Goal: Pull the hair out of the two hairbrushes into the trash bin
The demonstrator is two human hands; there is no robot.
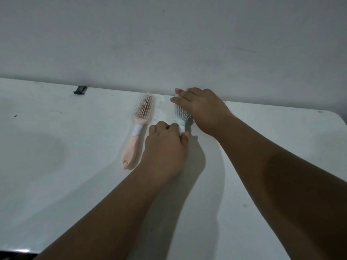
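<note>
Centre frame, my left hand [165, 147] curls round the handle of the mint hairbrush [181, 118]. My right hand [201, 109] rests straight-fingered on its bristles. The peach hairbrush [139, 128] lies just left.

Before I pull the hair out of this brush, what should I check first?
1. Green brush held steady: the left hand grips its handle. Ok.
2. Other hand at the bristles: the right hand rests over them. Ok.
3. Hair there to pull: the hand covers most of the bristles. Cannot tell.
4. Trash bin close by: it is not in view. Cannot tell.
5. Pink brush out of the way: it lies on the table to the left, apart from both hands. Ok.
</note>
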